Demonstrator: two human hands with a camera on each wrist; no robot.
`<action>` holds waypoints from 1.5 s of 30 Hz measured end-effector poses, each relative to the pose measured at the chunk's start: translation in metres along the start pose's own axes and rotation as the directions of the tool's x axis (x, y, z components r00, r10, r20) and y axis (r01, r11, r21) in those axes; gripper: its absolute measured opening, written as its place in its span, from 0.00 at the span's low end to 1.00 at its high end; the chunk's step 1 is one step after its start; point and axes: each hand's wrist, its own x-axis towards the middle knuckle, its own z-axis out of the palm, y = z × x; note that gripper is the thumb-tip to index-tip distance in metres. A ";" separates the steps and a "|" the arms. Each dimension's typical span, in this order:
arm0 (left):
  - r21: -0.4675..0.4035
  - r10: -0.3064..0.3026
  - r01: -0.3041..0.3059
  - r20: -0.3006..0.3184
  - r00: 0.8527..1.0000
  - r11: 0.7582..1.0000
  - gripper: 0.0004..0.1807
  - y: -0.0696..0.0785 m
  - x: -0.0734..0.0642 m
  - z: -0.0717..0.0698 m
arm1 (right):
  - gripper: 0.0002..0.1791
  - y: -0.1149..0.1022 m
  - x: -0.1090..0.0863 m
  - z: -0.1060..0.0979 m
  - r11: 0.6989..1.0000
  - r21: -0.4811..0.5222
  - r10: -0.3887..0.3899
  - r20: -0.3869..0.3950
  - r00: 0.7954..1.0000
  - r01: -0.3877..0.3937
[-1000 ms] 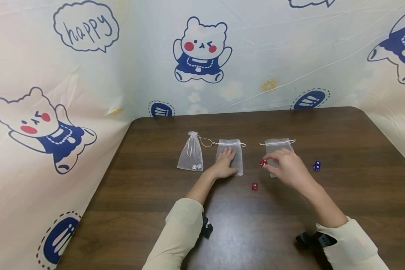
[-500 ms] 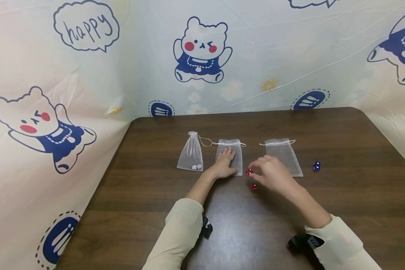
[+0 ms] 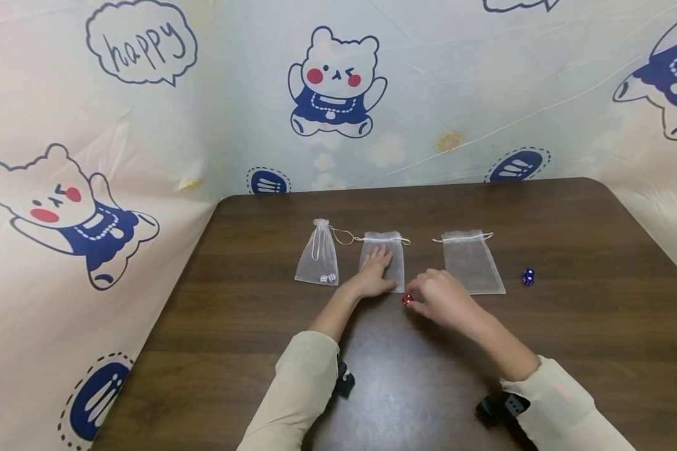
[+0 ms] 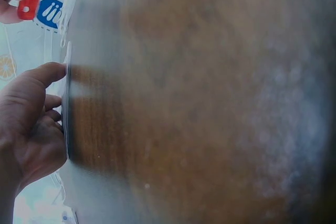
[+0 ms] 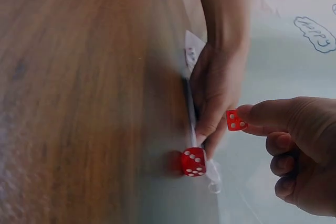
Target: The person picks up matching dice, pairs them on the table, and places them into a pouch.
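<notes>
though now leftward — red die (image 5: 235, 120) in right grip (image 3: 442, 297)

"happy", dk. blue lowercase, on a speech bubble (image 3: 141, 42) printed on the backdrop (image 3: 457, 81), upper L of head view; same wd. shows rotated in R wrist view. Blue badges (image 3: 517, 165) on same cloth carry white strokes w/ dashed rings. Held red die (image 5: 236, 120): one pip toward L wrist cam. Other red die (image 5: 193, 162): 3 pips on one face, per R wrist cam. Pips on blue dice (image 3: 528, 277) & white dice (image 3: 328, 278) too sm. to count.
</notes>
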 end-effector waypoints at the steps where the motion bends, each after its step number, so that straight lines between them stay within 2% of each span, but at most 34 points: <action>1: 0.004 0.000 0.000 0.001 1.000 1.000 0.40 0.000 0.000 0.000 | 0.08 0.000 0.000 0.001 1.000 -0.003 0.002 0.012 1.000 -0.002; 7: 0.009 0.001 -0.001 -0.001 1.000 1.000 0.40 -0.001 0.001 0.000 | 0.07 -0.002 0.001 0.009 1.000 0.000 -0.004 0.062 0.998 0.004; 18: 0.006 0.001 -0.001 -0.003 1.000 1.000 0.39 0.001 0.000 -0.001 | 0.06 0.000 0.002 0.020 0.999 -0.039 -0.020 0.095 0.995 0.024; 39: 0.008 0.003 -0.003 -0.005 1.000 1.000 0.40 -0.002 0.001 0.002 | 0.06 0.000 0.001 0.021 0.999 -0.020 0.033 0.112 0.993 -0.031; 45: 0.010 0.005 -0.005 0.001 1.000 1.000 0.40 -0.002 0.002 0.002 | 0.10 0.000 0.000 0.015 0.997 0.013 0.069 0.109 0.992 -0.071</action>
